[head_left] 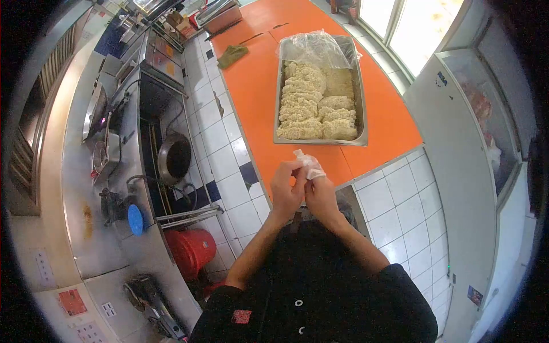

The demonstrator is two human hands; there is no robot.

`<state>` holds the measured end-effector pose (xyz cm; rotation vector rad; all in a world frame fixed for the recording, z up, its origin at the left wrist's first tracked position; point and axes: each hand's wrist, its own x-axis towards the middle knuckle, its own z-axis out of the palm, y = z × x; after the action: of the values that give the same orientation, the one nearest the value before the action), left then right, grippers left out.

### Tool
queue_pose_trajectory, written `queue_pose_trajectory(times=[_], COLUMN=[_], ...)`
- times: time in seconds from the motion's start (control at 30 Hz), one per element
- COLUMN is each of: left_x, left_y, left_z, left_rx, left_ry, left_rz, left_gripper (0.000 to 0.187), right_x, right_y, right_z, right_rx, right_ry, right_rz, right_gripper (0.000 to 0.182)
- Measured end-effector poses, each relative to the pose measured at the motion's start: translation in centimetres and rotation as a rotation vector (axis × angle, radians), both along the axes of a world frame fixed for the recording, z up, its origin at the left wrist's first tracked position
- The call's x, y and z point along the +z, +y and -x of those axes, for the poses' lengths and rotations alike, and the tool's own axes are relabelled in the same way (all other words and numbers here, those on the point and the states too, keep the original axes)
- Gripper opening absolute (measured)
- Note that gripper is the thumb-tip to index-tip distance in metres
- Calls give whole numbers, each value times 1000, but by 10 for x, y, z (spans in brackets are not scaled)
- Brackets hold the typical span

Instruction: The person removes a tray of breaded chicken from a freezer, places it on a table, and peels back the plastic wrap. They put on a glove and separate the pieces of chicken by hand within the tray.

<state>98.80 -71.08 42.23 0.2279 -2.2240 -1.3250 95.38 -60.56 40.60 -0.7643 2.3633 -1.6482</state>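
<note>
My left hand [288, 186] and my right hand [321, 194] meet in front of my body, near the edge of the orange table [389, 108]. Between their fingers is a small piece of clear plastic [310, 165], crumpled, pinched by both hands. Just beyond them on the table stands a metal tray [278, 139] with rows of pale, crumb-coated pieces [300, 103]. A clear plastic sheet [314, 48] lies bunched over the tray's far end.
A green cloth [233, 56] lies at the table's left edge. On the left are a steel counter with a blue lid [135, 219], a dark wok [174, 159] and a red bucket [191, 251]. An open white freezer [457, 154] stands at the right.
</note>
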Motion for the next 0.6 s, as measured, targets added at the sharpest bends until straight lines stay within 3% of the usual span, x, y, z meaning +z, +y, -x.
queue_pose_trajectory(times=[0.1,0.17,0.2,0.33,0.37,0.47,0.57,0.6], left_x=[2,6,3,-6,-7,4,3,4], left_y=[4,15,18,14,11,7,7,9], left_z=[-3,-8,-7,1,1,0,6,7], left_rx=[-117,-188,-149,-45,-26,-86,-133,-151], left_ry=[43,47,21,-63,-82,-210,-195,-189], left_rz=[92,191,120,-81,-113,-388,-168,-122], left_gripper=[10,9,9,9,9,8,5,6], right_x=[-17,-23,-26,-37,-38,-9,-7,-15], right_y=[-4,6,9,-1,8,20,27,29], right_z=[22,39,43,1,2,13,22,29], right_rx=[-97,-29,12,19,143,213,328,412], right_ry=[-479,-1054,-1348,89,241,444,662,512], right_rz=[569,965,1155,171,-72,-376,-579,-567], right_gripper=[29,29,30,26,27,31,30,31])
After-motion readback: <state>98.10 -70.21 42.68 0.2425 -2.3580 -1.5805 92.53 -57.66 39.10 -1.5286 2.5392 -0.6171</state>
